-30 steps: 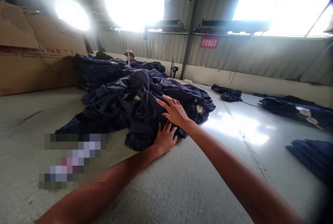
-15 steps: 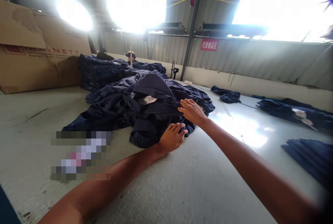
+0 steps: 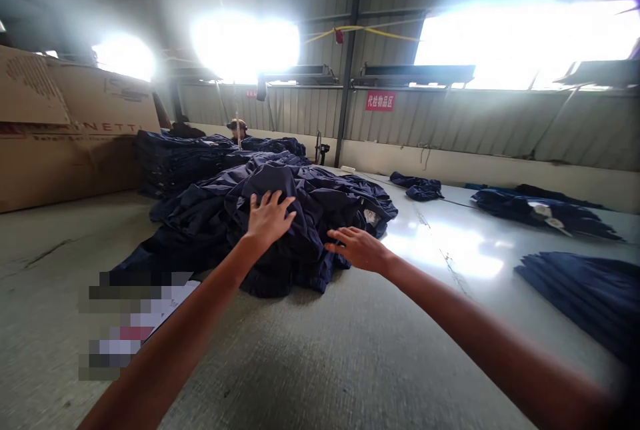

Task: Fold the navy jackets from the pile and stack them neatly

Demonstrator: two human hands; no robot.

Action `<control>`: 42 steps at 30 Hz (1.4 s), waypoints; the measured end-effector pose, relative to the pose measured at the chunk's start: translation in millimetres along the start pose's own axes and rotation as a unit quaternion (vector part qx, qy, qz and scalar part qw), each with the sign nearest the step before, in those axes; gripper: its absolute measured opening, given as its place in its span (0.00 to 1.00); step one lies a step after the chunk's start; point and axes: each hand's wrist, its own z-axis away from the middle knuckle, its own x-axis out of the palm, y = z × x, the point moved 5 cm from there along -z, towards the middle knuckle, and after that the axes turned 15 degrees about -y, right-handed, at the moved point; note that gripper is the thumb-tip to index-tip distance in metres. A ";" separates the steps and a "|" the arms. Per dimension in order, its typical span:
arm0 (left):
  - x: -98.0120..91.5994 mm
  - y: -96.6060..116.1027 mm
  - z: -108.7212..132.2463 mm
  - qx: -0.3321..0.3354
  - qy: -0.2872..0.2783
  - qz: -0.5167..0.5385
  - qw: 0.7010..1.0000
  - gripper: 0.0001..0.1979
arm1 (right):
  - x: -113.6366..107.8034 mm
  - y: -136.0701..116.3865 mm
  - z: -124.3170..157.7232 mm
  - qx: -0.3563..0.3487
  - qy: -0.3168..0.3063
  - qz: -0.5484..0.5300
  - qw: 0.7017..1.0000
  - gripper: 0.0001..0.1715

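Note:
A loose heap of navy blue garments (image 3: 310,193) lies in the middle of the table, its cloth crumpled and folded over itself. On the front of the heap rests my left hand (image 3: 270,220), palm down with the fingers spread. My right hand (image 3: 360,248) is at the heap's front right side, fingers stretched toward the cloth; whether they touch it is hard to tell. A white tag (image 3: 371,217) shows on the cloth above my right hand. Neither hand grips any fabric.
To the left stands a large cardboard box (image 3: 75,163), beside a tall stack of navy garments (image 3: 175,160). More folded navy cloth (image 3: 585,293) lies at the right, with tagged garments (image 3: 535,210) behind it. A person (image 3: 237,130) is at the far side. Papers (image 3: 170,303), partly pixelated, lie front left.
My left hand has moved up and left onto the heap, its fingers spreading. My right hand has come slightly lower. A tag at the heap's front is now covered. The view has shifted.

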 end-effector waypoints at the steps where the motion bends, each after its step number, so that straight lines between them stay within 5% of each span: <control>1: 4.8 -14.5 -4.3 -0.035 -0.063 -0.007 0.997 0.27 | -4.3 11.1 -0.4 0.045 0.028 -0.016 0.998 0.28; 6: 7.2 -57.1 -9.1 -0.103 -0.177 -0.014 0.979 0.30 | -28.4 56.8 -36.8 0.188 0.120 -0.102 0.970 0.37; 11: 5.6 -57.5 0.5 -0.048 -0.276 -0.009 0.960 0.29 | -18.9 52.5 -89.1 0.168 -0.012 -0.089 0.982 0.54; 15: -2.6 -41.8 16.9 0.087 -0.367 0.093 0.921 0.35 | 5.3 33.8 -90.0 0.147 -0.087 -0.080 0.982 0.36; 17: -19.5 -35.9 17.3 0.120 -0.284 0.146 0.940 0.32 | 15.0 26.4 -77.9 0.123 -0.096 -0.080 0.984 0.28; 20: -46.5 -39.4 12.7 0.018 0.017 0.129 0.991 0.26 | 26.2 22.8 -52.4 0.100 -0.111 -0.091 0.985 0.22; 22: -40.7 -30.6 10.6 -0.016 0.088 0.107 0.990 0.29 | 32.2 25.8 -34.5 0.110 -0.125 -0.106 0.980 0.17; 25: -2.0 15.3 6.8 0.149 -0.068 0.130 0.978 0.32 | 38.1 37.6 -9.2 0.162 -0.136 -0.141 0.967 0.10; 29: 37.6 91.9 39.7 0.420 -0.315 0.192 0.829 0.37 | 38.0 66.6 15.8 0.275 -0.113 -0.207 0.932 0.14; 31: 44.7 114.0 56.2 0.481 -0.393 0.203 0.757 0.37 | 36.0 82.1 20.5 0.326 -0.090 -0.240 0.910 0.21; 33: 44.8 120.4 60.8 0.496 -0.416 0.219 0.730 0.32 | 35.2 91.7 18.4 0.356 -0.074 -0.273 0.891 0.27; 35: 41.8 111.8 52.3 0.472 -0.400 0.235 0.750 0.25 | 36.9 91.2 11.3 0.365 -0.070 -0.304 0.878 0.29; 37: 38.6 91.4 34.1 0.413 -0.348 0.228 0.811 0.21 | 41.3 79.1 2.9 0.359 -0.075 -0.331 0.869 0.33; 40: 32.7 49.2 1.7 0.277 -0.188 0.148 0.931 0.19 | 54.1 45.3 -5.9 0.354 -0.126 -0.345 0.860 0.55; 42: 33.4 23.4 -13.9 0.188 -0.098 0.101 0.972 0.21 | 61.9 21.5 -6.4 0.357 -0.171 -0.330 0.857 0.56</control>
